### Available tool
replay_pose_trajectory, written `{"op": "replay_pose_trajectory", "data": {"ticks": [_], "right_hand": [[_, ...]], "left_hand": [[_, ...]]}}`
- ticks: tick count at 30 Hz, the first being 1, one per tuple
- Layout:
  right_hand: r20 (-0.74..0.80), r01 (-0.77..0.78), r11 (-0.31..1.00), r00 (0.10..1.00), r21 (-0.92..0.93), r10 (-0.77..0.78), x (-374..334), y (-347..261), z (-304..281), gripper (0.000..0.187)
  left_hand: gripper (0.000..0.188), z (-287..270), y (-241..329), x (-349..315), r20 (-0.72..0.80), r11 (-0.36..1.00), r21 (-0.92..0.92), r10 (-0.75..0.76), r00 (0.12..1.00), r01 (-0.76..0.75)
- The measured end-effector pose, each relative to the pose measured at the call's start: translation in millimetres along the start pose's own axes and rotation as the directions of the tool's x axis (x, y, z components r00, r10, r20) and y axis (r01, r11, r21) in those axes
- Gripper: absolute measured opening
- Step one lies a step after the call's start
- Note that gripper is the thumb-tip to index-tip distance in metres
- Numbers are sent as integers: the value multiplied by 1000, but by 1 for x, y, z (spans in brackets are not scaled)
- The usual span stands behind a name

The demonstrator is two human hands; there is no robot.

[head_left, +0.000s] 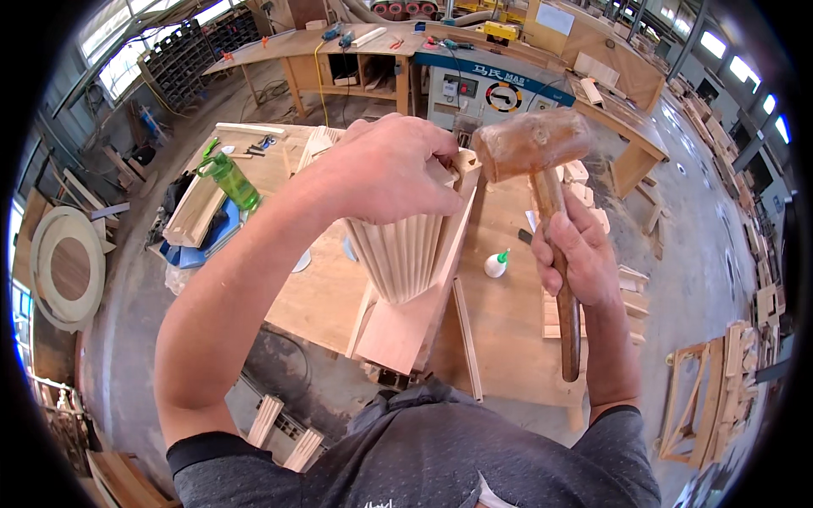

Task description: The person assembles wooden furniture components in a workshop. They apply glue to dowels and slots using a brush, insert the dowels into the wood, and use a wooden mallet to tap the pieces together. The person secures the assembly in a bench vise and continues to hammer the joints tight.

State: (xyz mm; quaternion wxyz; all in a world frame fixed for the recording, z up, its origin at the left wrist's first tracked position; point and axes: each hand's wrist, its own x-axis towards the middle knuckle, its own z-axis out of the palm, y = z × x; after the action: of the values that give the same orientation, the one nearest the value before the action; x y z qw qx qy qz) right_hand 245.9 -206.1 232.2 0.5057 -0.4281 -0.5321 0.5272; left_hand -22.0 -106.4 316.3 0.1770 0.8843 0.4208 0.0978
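Note:
In my right hand is a wooden mallet, its fingers closed round the handle. The worn, barrel-shaped mallet head is raised beside the upper end of a tall pale wooden piece with fluted sides. My left hand is curled over that upper end, with thumb and fingers closed on the wood; the palm side is hidden. A flat, smooth board lies at the foot of the fluted piece. To the right, a small white glue bottle with a green tip stands on the workbench.
A green water bottle lies on the bench's left side, near a blue item and small tools. Pale wood pieces are stacked at right. Behind stands a blue-and-white machine. A round wooden frame leans at far left.

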Motion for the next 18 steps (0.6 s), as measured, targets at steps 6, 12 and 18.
{"op": "replay_pose_trajectory", "data": {"ticks": [6, 12, 18], "right_hand": [[-19, -79, 987, 996, 140, 82, -2, 7, 0, 53], [-13, -80, 966, 996, 247, 86, -3, 11, -3, 46], [8, -166, 974, 986, 156, 167, 1, 14, -3, 47]], "left_hand": [[52, 4, -4, 0, -50, 996, -33, 81, 995, -83], [47, 5, -3, 2, -55, 998, -2, 60, 997, -61], [44, 5, -2, 0, -92, 997, 2, 74, 993, -74]]}}
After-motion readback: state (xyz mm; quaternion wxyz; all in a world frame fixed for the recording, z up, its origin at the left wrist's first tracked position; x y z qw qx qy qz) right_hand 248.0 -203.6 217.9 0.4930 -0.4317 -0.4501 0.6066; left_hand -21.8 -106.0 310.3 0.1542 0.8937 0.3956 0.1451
